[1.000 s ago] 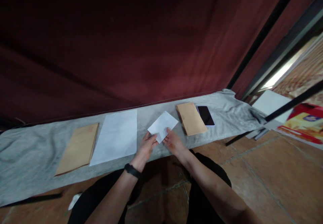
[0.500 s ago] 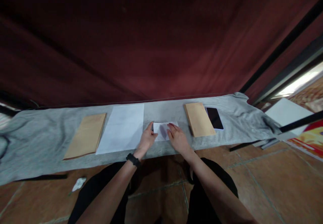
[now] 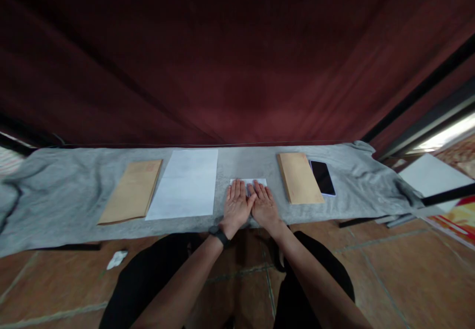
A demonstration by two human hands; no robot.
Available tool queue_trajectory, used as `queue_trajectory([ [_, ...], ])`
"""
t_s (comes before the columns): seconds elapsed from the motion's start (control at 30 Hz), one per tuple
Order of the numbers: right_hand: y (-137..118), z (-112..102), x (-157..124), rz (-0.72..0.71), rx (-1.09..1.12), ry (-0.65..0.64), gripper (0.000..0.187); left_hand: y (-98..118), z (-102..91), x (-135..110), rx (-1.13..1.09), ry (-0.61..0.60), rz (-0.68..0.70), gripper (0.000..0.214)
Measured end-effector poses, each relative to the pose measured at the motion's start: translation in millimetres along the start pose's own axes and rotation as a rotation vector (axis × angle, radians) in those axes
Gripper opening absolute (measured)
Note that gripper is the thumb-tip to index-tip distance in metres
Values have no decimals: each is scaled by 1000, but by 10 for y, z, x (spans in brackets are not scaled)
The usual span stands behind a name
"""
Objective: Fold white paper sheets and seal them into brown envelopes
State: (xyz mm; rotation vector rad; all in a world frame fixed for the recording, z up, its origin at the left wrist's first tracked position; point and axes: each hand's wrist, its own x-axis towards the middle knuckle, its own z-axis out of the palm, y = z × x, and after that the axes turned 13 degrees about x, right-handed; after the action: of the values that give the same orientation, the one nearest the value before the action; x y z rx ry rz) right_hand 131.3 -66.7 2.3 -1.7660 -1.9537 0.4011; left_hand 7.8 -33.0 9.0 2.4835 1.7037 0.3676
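A small folded sheet of white paper (image 3: 263, 181) lies on the grey cloth, mostly covered by my hands. My left hand (image 3: 236, 206) is flat on its left part, fingers stretched out and pointing away from me. Beside it my right hand (image 3: 264, 205) lies flat on the right part, the two thumbs touching or nearly so. Only the far edge of the paper shows past my fingertips. Left of my hands are larger white sheets (image 3: 185, 185), laid flat. A stack of brown envelopes (image 3: 301, 178) rests to the right of my hands.
More brown envelopes (image 3: 131, 190) lie at the left on the grey cloth (image 3: 67, 185) over the narrow table. A dark-screened phone (image 3: 322, 177) sits right of the right stack. A red curtain (image 3: 237, 71) hangs behind. Crumpled white tissue (image 3: 117, 259) is on the tiled floor.
Both hands have flattened and come together over the small folded paper, covering most of it. Before, the left fingers held its left edge and the right fingers touched its right part.
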Motion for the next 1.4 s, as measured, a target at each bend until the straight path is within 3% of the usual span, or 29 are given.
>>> queue_trajectory([
  [0.13,2,18,7,43,3,34,55,-48,80,26,98,11,-44,79],
  [0.63,254,-109,27,196,47,167,59,-169,64,-54,148,11,-81,74],
  [0.73,183,-103,49,138,68,194,59,-179,70,-60,153,9,-71,74],
  [0.9,26,-43,69,-38,94,47,54,-194,90,-61,164,13,-58,67],
  [1.03,45,-13,55,-35,50,2,52,-212,87,-88,184,9,-41,66],
  [1.4,125,64,55,-10,-6,74,55,-240,-5,-395,151,64,-61,62],
])
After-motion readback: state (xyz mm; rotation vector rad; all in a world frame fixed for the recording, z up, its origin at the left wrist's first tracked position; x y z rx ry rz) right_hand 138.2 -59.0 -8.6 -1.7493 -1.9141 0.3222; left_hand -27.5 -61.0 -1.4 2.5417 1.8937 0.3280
